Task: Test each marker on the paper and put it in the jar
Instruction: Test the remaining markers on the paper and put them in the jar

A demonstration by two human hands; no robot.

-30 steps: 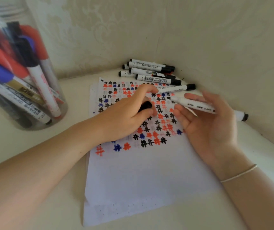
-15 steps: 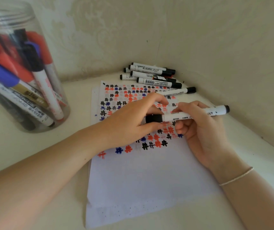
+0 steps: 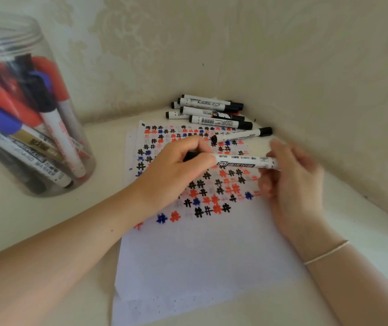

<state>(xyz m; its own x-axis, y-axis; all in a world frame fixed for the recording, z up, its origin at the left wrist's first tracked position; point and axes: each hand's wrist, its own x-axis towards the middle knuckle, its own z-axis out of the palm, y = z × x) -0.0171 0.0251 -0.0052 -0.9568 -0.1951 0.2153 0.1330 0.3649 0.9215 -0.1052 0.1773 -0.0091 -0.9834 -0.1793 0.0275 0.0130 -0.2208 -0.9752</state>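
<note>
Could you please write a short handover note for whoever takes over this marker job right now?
Left hand: grips the cap end of the marker, held level above the paper.
Right hand: blurred at the marker's other end; I cannot tell whether it grips it.
Jar: at the left, lid off, holding many red, blue and black markers.
Pile of markers: in the corner beyond the paper.
Done: the paper's upper part is full of red, blue and black marks.
Left: put the held marker in the jar, then test the pile.
</note>
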